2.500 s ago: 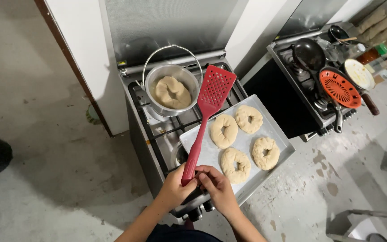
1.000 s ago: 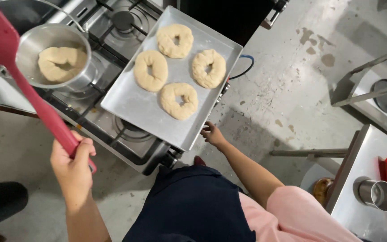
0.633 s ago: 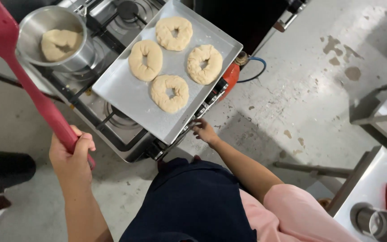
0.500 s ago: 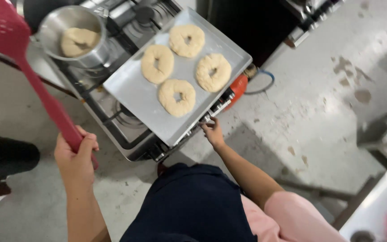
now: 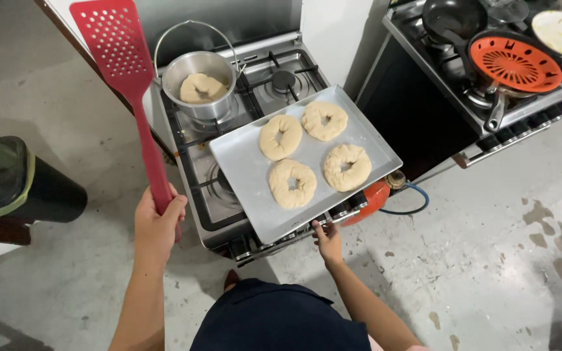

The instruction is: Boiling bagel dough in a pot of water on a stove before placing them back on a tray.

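My left hand [image 5: 157, 221] grips the handle of a red slotted spatula [image 5: 120, 71], held upright to the left of the stove. My right hand [image 5: 328, 239] touches the front panel of the stove [image 5: 213, 195], by the knobs just under the tray's near corner. A metal baking tray [image 5: 242, 172] lies across the stove top and carries several ring-shaped raw dough pieces [image 5: 292, 182]. Behind it, a steel pot [image 5: 198, 83] with a wire handle sits on a back burner and holds one dough ring in water.
A second stove [image 5: 489, 84] to the right carries a black pan, an orange strainer and a pale lidded pan. An orange gas cylinder [image 5: 371, 195] with a blue hose sits between the stoves. A black bin [image 5: 14, 185] stands at the left on the concrete floor.
The view has swung back to face the stove squarely. My left hand still holds the spatula upright, and my right hand stays at the stove's front panel.
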